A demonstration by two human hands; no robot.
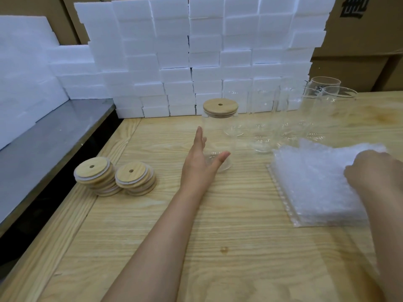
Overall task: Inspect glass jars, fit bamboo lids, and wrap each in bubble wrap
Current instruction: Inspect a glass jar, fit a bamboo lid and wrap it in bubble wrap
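My left hand (200, 162) is spread wide, fingers straight, cupping the lidded jar (218, 131) low down with the arm stretched forward. My right hand (375, 171) rests knuckles-up on the bubble wrap (316, 184); I cannot tell if it grips. Spare lids (115, 175) are stacked left of my left hand on the bench (218, 236).

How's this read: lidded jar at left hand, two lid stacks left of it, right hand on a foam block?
Not quite. The head view shows the right hand on the bubble wrap, not a foam block. Lidded jar at the left hand and two lid stacks left of it are right.
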